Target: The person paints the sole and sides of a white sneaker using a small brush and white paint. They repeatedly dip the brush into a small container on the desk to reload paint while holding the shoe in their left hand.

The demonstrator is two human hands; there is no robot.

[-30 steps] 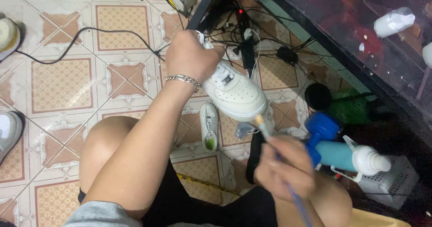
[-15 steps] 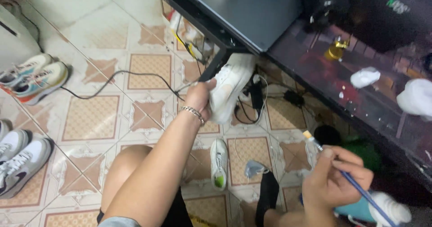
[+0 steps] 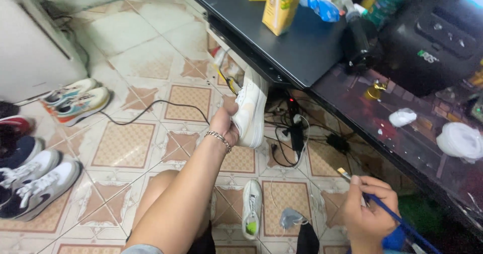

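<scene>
A white sneaker [image 3: 250, 114] is held up above the tiled floor [image 3: 126, 148] by the left hand [image 3: 226, 124], whose fingers are closed around its heel end, the sole turned to the right and the toe pointing up toward the edge of the dark worktop [image 3: 307, 47]. A chain bracelet [image 3: 219, 139] is worn at the left wrist. A blue-handled paintbrush [image 3: 375, 203] is gripped by the right hand [image 3: 370, 211], fingers closed about the handle, with the pale bristle tip [image 3: 343, 173] directed up and to the left, well apart from the sneaker. A second white sneaker [image 3: 251, 208] with a green insole patch is seen lying on the floor between the knees. A black power strip [image 3: 296, 133] with tangled cables is shown under the worktop. A yellow and green drink carton [image 3: 280, 5] stands on the worktop. Several pairs of shoes [image 3: 40, 178] are ranged along the left side of the floor, beside a white appliance [image 3: 30, 42].
</scene>
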